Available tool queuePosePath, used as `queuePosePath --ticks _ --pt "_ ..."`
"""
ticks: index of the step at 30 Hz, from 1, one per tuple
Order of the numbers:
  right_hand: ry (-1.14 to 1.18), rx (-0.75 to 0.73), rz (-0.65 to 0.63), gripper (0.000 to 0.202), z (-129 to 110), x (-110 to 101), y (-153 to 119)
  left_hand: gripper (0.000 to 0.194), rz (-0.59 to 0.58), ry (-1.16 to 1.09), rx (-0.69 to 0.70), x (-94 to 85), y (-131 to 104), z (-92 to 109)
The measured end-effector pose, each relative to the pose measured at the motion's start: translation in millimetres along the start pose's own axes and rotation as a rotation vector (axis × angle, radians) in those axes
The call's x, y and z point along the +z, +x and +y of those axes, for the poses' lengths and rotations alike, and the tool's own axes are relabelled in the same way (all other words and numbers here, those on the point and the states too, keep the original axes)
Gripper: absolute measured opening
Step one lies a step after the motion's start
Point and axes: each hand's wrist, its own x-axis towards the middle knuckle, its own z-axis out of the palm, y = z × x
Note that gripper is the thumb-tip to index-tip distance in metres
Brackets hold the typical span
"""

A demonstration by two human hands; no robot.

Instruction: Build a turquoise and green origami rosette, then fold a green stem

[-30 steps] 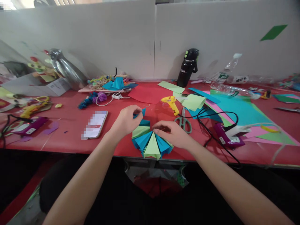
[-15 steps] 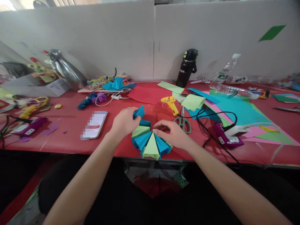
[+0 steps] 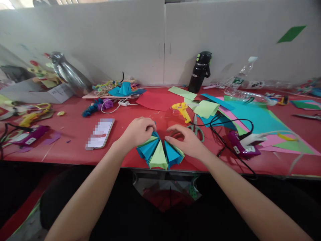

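Observation:
On the red table before me, several folded paper pieces, blue and light green by turns, form a fan. A light green piece [image 3: 158, 157] is in its middle, with a blue piece [image 3: 173, 154] to the right of it and a narrow gap between the two. My left hand [image 3: 139, 132] is closed at the fan's upper left, fingers pressed on a blue folded paper piece [image 3: 155, 134] that they mostly cover. Over the right side lies my right hand [image 3: 185, 140], thumb and forefinger apart, its palm side hiding some of the paper there.
Left of the fan lies a phone [image 3: 100, 134]. Beyond my right hand are a yellow glue gun [image 3: 182, 111], scissors [image 3: 199, 132] and a black bottle [image 3: 200, 72]. Coloured sheets [image 3: 258, 117], a purple power strip [image 3: 242, 147] and loose black cable are at the right.
My left hand has brought the raised blue piece down and right against the fan. The fan has shifted slightly left, and a gap shows beside its middle green piece.

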Motion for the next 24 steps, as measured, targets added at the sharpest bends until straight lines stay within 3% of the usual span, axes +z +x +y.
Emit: queuePosePath --ticks 4,12,24 --pt "0.009 -0.042 -0.074 0.017 -6 1 0 0.026 -0.032 0.032 0.077 0.4 -2 8" --pt "0.019 -0.056 -0.055 0.040 -11 4 0 0.018 -0.045 -0.018 0.175 0.9 -8 31" --pt "0.068 -0.022 0.007 0.050 -16 5 -2 0.028 -0.169 -0.098 0.257 -2.4 -15 33"
